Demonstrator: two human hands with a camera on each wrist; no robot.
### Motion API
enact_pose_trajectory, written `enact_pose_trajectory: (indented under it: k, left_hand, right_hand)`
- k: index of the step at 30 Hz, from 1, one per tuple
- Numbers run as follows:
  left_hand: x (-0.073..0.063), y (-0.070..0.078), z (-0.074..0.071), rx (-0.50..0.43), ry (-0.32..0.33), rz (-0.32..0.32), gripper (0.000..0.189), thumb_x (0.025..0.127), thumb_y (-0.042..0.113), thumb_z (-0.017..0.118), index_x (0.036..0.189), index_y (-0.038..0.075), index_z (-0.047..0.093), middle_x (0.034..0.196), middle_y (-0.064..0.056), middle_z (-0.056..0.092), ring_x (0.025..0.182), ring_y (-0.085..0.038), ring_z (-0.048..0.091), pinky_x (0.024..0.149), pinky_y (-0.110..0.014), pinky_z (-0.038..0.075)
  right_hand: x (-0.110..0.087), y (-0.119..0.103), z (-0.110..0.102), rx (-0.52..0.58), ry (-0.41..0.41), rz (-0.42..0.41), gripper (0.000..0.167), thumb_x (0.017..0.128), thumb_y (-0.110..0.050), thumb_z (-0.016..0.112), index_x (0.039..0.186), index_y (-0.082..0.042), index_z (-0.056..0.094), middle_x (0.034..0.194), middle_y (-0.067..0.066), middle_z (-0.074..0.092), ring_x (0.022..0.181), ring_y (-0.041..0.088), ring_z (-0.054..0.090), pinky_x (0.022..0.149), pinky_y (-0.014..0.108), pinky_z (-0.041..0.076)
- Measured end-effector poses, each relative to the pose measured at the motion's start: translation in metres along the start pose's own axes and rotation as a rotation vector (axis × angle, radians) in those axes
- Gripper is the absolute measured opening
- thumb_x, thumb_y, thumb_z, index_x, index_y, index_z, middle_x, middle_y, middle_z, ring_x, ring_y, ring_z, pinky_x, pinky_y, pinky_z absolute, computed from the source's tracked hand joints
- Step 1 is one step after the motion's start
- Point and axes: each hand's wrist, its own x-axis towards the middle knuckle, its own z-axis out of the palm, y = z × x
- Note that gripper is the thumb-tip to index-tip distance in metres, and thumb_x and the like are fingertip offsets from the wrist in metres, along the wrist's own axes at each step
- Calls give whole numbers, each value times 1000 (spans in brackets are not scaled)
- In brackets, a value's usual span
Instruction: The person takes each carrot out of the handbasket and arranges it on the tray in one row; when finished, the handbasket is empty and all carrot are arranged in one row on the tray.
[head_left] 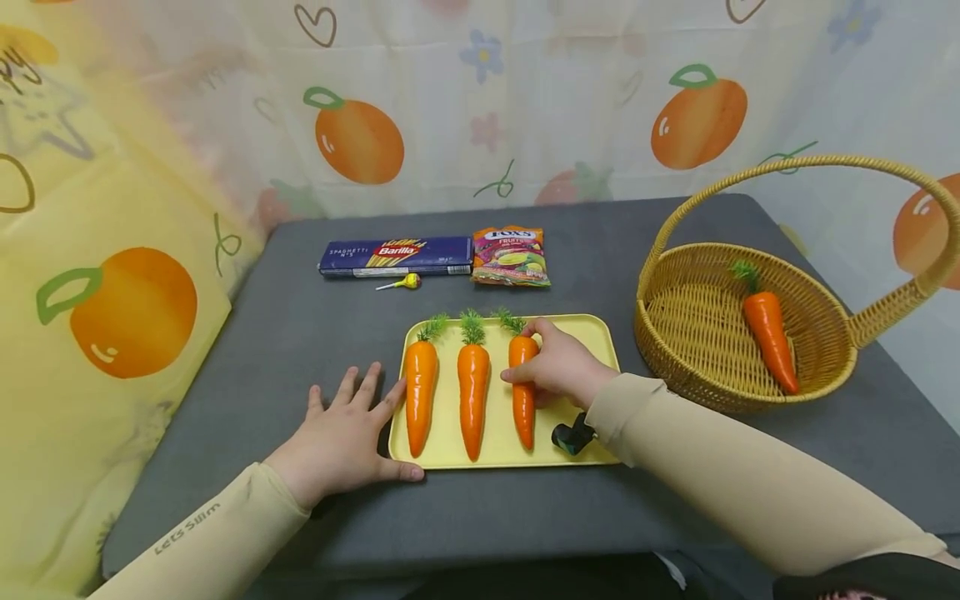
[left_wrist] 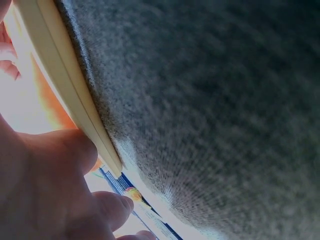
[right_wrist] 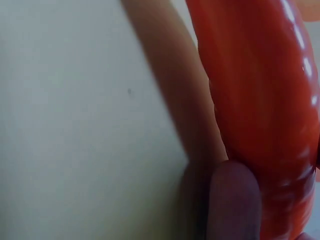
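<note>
Three orange toy carrots with green tops lie side by side on a pale yellow tray (head_left: 446, 433). With thumb and fingers my right hand (head_left: 564, 367) grips the rightmost carrot (head_left: 522, 417) near its top. In the right wrist view that carrot (right_wrist: 260, 90) fills the right side, a fingertip against it. My left hand (head_left: 337, 442) lies spread at the tray's left edge, thumb at the front corner and index finger close beside the left carrot (head_left: 421, 392). Between the two outer ones is the middle carrot (head_left: 472, 400). The left wrist view shows the tray's rim (left_wrist: 70, 90) by the fingers.
A wicker basket (head_left: 678, 383) with a tall handle stands to the right, one carrot (head_left: 771, 337) inside it. Behind the tray lie a blue Barilla spaghetti box (head_left: 435, 255), a yellow lollipop (head_left: 411, 281) and a Fox's candy bag (head_left: 512, 257). A grey cloth covers the table (head_left: 300, 308).
</note>
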Motion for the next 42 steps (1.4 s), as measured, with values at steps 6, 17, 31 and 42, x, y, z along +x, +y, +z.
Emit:
enact_pose_trajectory:
  k: [6,17,31,42]
  left_hand:
    - [-3,0,0,-3,0,-1,135,73,97,71,177,20,31,182,-29,16,165,-62,12,117,-94,7]
    - [0,-4,3,10,6,4,136,72,101,67,177,21,32,183,-29,15,165,-63,12,115,-96,6]
    - [2,-3,3,12,9,7,136,72,101,67,177,21,31,183,-29,14,165,-63,10,116,-95,6]
    - [1,-1,1,13,8,2,135,73,100,68,176,21,32,182,-29,15,165,-63,11,116,-95,7]
  right_hand:
    - [-1,1,3,-78,15,-12,70,94,-17,91,145,-13,44,127,24,61,71,25,71,61,32,64]
    - [-2,-5,1,-184,6,-18,76,94,-25,92,150,-15,42,117,19,65,66,23,64,60,30,59]
    - [-10,-11,-27,-177,-17,6,84,96,-33,89,160,-19,36,130,21,62,83,28,67,70,37,65]
    - [-30,-36,-73,43,-90,-63,77,108,-31,76,165,-16,27,153,26,43,128,52,65,99,60,63]
